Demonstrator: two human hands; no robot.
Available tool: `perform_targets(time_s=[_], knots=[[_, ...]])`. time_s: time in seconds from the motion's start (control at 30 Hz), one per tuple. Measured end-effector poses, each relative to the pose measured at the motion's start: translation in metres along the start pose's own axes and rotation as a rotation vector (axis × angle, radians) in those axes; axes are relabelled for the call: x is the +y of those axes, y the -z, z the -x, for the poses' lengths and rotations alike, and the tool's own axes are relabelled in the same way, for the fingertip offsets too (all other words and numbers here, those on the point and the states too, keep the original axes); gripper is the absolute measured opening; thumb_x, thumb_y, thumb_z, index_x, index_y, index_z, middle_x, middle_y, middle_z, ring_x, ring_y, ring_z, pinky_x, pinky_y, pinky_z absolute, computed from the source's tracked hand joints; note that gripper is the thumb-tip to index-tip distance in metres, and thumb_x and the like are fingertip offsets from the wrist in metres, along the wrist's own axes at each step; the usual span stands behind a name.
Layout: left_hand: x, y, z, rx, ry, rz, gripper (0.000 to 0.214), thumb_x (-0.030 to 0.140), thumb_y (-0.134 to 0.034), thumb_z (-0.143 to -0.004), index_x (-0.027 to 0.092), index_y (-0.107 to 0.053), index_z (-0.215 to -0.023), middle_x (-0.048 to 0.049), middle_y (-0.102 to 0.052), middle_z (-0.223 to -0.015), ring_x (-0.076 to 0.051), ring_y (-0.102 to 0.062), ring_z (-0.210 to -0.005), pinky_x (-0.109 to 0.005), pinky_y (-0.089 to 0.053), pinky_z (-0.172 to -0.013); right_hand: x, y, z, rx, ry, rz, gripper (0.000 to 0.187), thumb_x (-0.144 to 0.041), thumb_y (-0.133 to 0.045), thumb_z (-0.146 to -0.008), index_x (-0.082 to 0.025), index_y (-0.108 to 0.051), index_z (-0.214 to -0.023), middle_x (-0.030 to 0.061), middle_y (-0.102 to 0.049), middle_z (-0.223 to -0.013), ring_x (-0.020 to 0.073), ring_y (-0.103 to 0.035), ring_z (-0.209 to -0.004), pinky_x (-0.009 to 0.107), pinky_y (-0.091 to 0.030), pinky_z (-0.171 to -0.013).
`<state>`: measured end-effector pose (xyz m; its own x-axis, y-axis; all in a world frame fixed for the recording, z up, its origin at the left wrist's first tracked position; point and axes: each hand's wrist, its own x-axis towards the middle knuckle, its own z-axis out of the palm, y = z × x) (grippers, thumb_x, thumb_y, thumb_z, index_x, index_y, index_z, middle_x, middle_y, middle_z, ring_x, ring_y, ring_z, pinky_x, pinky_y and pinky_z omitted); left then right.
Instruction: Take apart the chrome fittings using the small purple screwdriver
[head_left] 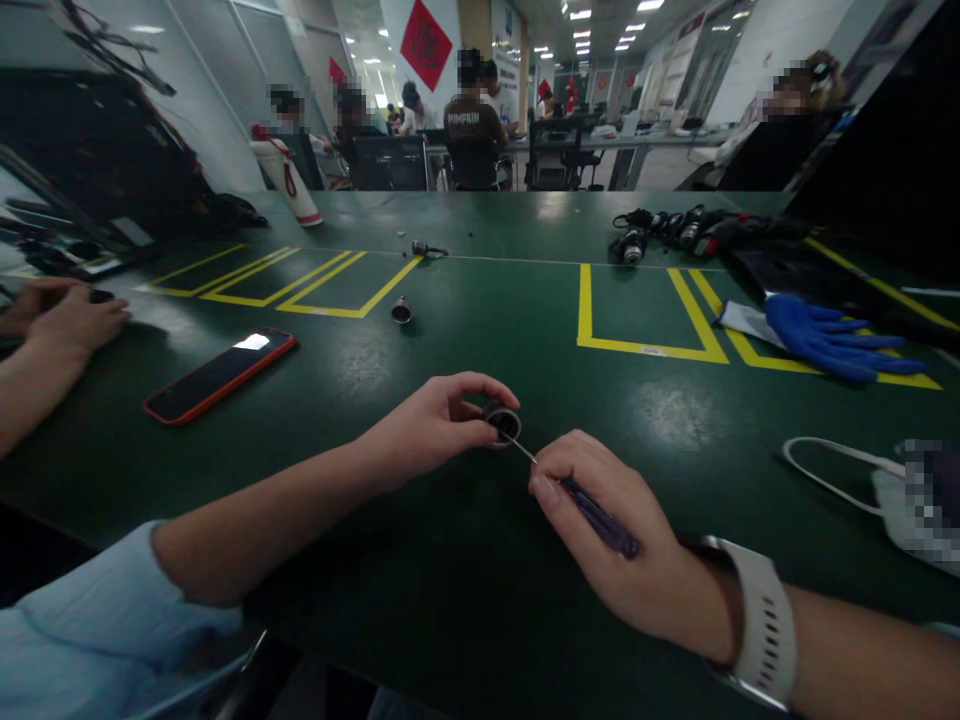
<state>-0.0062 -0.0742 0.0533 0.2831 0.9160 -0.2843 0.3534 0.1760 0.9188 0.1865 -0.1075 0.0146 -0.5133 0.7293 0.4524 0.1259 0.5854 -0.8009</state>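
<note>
Between the thumb and fingers of my left hand point(439, 425) is a small round metal housing point(513, 424), its hollow end turned toward me. My right hand point(607, 530) grips a screwdriver by its dark purple handle point(600, 518). The thin shaft point(523, 450) points up and left, with its tip inside the housing's opening. What the tip touches in there is too dark to make out. Farther off, a small metal cup-shaped part point(402, 310) lies on the green table point(480, 340).
An orange-cased phone point(221, 375) lies left of my forearm. Another person's hands point(67, 320) are at the far left. To the right are a blue glove point(832, 335), a white strapped item point(915, 510) and black camera-like devices point(630, 245). A small cabled part point(427, 249) sits farther back.
</note>
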Motion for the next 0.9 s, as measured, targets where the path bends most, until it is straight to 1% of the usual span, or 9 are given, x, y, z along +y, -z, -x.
perform_targets(time_s=[0.1, 0.2, 0.37, 0.5, 0.6, 0.67, 0.77, 0.9], knots=[[0.003, -0.003, 0.002, 0.032, -0.009, -0.059, 0.027, 0.008, -0.058, -0.072, 0.013, -0.061, -0.098, -0.0033, -0.07, -0.085, -0.018, -0.067, -0.083, -0.036, -0.052, -0.082, -0.001, 0.0, 0.002, -0.014, 0.033, 0.046, 0.01, -0.013, -0.045, -0.089, -0.017, -0.053, -0.084, 0.0035, -0.056, -0.077, 0.0161, -0.051, -0.074, 0.032, -0.042, -0.067], [0.005, -0.005, 0.003, 0.069, -0.045, -0.106, 0.028, 0.008, -0.057, -0.071, 0.012, -0.064, -0.098, -0.0043, -0.071, -0.089, -0.017, -0.068, -0.083, -0.034, -0.053, -0.081, -0.002, 0.001, 0.003, -0.027, 0.059, 0.072, 0.01, -0.011, -0.046, -0.088, -0.017, -0.052, -0.085, 0.0035, -0.056, -0.077, 0.0164, -0.051, -0.073, 0.033, -0.042, -0.067], [0.001, -0.008, 0.005, 0.089, -0.131, -0.162, 0.028, 0.007, -0.055, -0.071, 0.011, -0.066, -0.097, -0.0056, -0.072, -0.089, -0.018, -0.068, -0.085, -0.034, -0.055, -0.082, -0.003, 0.001, 0.003, -0.038, 0.077, 0.103, 0.01, -0.011, -0.046, -0.088, -0.018, -0.051, -0.085, 0.0035, -0.055, -0.077, 0.0167, -0.05, -0.073, 0.034, -0.042, -0.067], [-0.004, -0.01, 0.006, 0.094, -0.238, -0.206, 0.029, 0.006, -0.054, -0.072, 0.014, -0.068, -0.095, -0.0049, -0.071, -0.097, -0.018, -0.067, -0.09, -0.031, -0.056, -0.081, -0.003, 0.0, 0.004, -0.038, 0.099, 0.136, 0.01, -0.009, -0.046, -0.086, -0.018, -0.05, -0.084, 0.0034, -0.054, -0.075, 0.0168, -0.048, -0.071, 0.034, -0.04, -0.066], [-0.004, -0.01, 0.007, 0.088, -0.265, -0.228, 0.029, 0.005, -0.054, -0.072, 0.015, -0.069, -0.095, -0.0059, -0.07, -0.104, -0.018, -0.067, -0.092, -0.031, -0.056, -0.08, -0.004, 0.0, 0.004, -0.037, 0.112, 0.147, 0.011, -0.007, -0.046, -0.083, -0.017, -0.049, -0.082, 0.0035, -0.052, -0.073, 0.0165, -0.047, -0.069, 0.033, -0.039, -0.064], [-0.003, -0.01, 0.007, 0.057, -0.24, -0.212, 0.029, 0.006, -0.054, -0.072, 0.014, -0.068, -0.096, -0.0067, -0.07, -0.104, -0.018, -0.067, -0.092, -0.031, -0.056, -0.081, -0.004, 0.0, 0.004, -0.025, 0.113, 0.125, 0.012, -0.006, -0.045, -0.083, -0.017, -0.048, -0.08, 0.003, -0.052, -0.071, 0.0161, -0.047, -0.068, 0.033, -0.038, -0.062], [-0.001, -0.008, 0.009, -0.032, -0.15, -0.156, 0.027, 0.01, -0.058, -0.073, 0.011, -0.066, -0.1, -0.0079, -0.071, -0.097, -0.019, -0.067, -0.091, -0.033, -0.055, -0.081, -0.006, 0.004, 0.004, 0.003, 0.084, 0.04, 0.015, -0.008, -0.043, -0.084, -0.018, -0.046, -0.073, 0.0016, -0.049, -0.067, 0.0155, -0.047, -0.064, 0.032, -0.037, -0.06], [0.0, -0.005, 0.015, -0.188, -0.067, -0.037, 0.031, 0.019, -0.066, -0.074, 0.013, -0.065, -0.103, -0.0064, -0.072, -0.094, -0.019, -0.068, -0.087, -0.033, -0.055, -0.08, -0.012, 0.011, 0.004, 0.042, -0.037, -0.125, 0.023, -0.014, -0.043, -0.086, -0.02, -0.042, -0.064, -0.0008, -0.044, -0.059, 0.015, -0.046, -0.06, 0.031, -0.036, -0.056]])
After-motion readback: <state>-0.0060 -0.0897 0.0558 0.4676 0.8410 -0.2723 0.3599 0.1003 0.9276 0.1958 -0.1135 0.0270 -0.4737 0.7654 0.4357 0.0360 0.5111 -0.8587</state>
